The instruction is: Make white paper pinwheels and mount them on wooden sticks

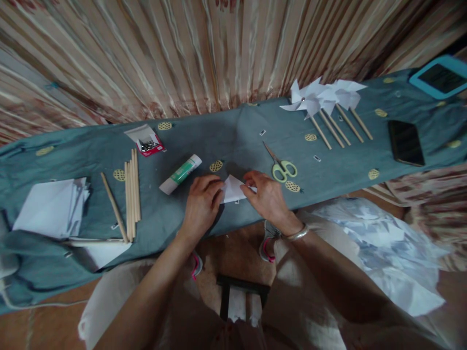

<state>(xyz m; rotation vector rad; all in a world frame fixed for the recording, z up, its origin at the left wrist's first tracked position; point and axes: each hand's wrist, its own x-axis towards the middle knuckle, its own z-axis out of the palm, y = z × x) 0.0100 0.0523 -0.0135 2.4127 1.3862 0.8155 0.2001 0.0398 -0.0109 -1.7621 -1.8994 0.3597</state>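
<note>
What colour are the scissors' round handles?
The looped scissor handles are light green; the head view shows them best.

paper (231,189): side corners hidden under left hand (203,200) and right hand (269,197) | green-labelled tube (181,174): print unreadable | red box (154,149): metal bits (148,145) too small to identify | rear pinwheels (346,92): partly covered | blue-framed device (419,80): clipped right | white block (7,262): cut off left
</note>
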